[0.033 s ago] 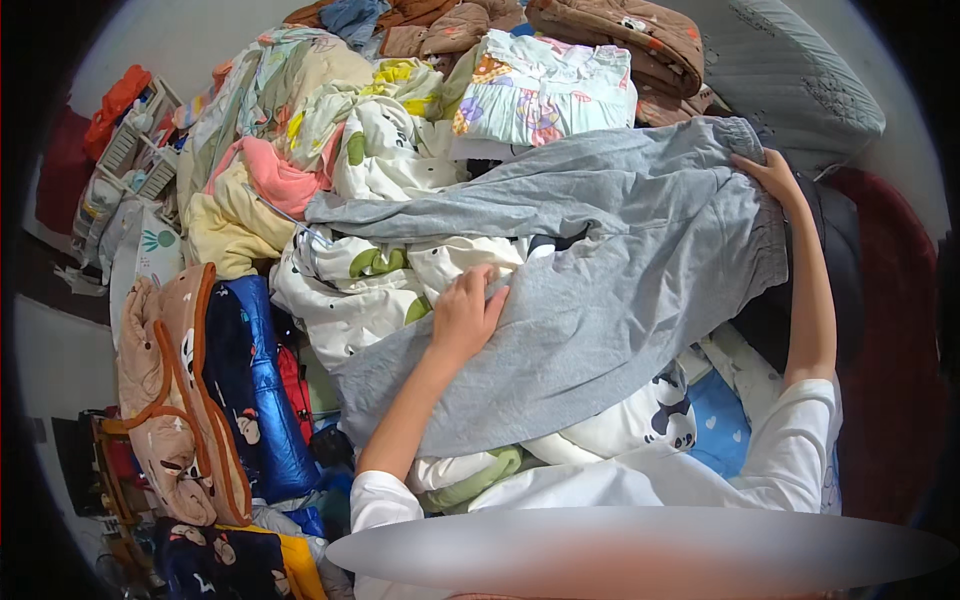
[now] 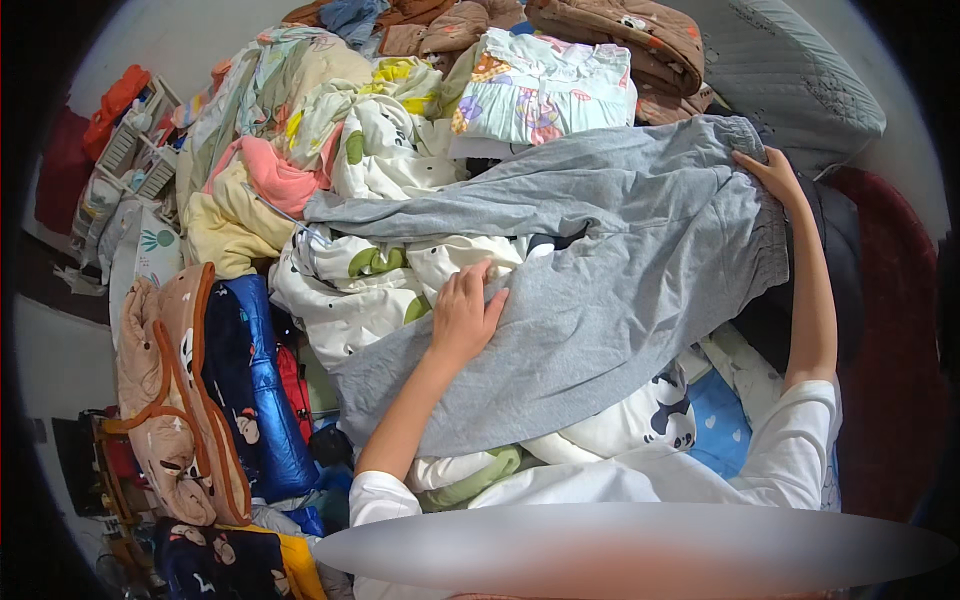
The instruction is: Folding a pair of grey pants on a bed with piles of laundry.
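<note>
Trousers: we have one pair of grey trousers [image 2: 640,255] spread across the clothes heap, waistband [image 2: 768,225] at the right, one leg toward the upper left, the other toward the lower left; creased throughout.
Right hand: our right hand [image 2: 774,180] is clamped on the upper corner of the waistband, arm reaching up along the right side.
Left hand: our left hand [image 2: 468,318] lies on the lower leg near its inner edge, fingers slightly bent; we can't tell whether it pinches cloth, as the fingertips' undersides are hidden.
Spacing: our hands are well apart, both on the trousers.
Under trousers: we see white cloth with green patches [image 2: 330,300], plus a blue piece with hearts [image 2: 718,425] near our right sleeve [image 2: 795,430].
Beyond trousers: a folded floral garment [image 2: 548,92], with a brown padded garment [image 2: 640,45] behind it.
Left side: yellow cloth [image 2: 235,225], pink cloth [image 2: 278,178], a tan vest with orange-brown trim [image 2: 165,400], and a shiny blue garment [image 2: 275,400] beside it.
</note>
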{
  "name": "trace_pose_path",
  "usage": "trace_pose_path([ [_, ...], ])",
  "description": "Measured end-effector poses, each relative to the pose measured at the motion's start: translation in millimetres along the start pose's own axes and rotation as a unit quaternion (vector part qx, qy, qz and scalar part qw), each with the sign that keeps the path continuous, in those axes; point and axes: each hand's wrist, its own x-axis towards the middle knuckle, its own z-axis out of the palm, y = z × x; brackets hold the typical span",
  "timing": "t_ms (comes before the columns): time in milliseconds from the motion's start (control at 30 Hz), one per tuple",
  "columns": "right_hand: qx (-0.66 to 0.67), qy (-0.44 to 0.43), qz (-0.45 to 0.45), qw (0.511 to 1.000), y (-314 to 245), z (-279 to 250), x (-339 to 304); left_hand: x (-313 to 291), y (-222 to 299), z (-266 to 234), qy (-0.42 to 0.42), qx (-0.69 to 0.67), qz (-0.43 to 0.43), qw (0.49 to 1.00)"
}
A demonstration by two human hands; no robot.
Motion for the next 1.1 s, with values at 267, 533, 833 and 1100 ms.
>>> trace_pose_path([
  [267, 0.038, 0.13, -0.081, 0.987, 3.9, -8.5, -32.9, -22.0, 58.7, -8.6, -0.044, -0.008, 0.121, 0.992],
  [533, 0.003, 0.209, -0.087, 0.974, -9.6, 20.7, -177.8, -38.4, 75.5, -5.9, -0.169, 0.022, 0.173, 0.97],
  [833, 0.162, 0.069, 0.008, 0.984, 51.0, 133.6, -198.3, -37.5, 77.2, -6.8, -0.218, 0.061, 0.171, 0.959],
  [1100, 0.114, 0.161, 0.039, 0.98, 27.6, 167.6, -197.6, -38.8, 75.1, -6.5, -0.214, 0.06, 0.17, 0.96],
])
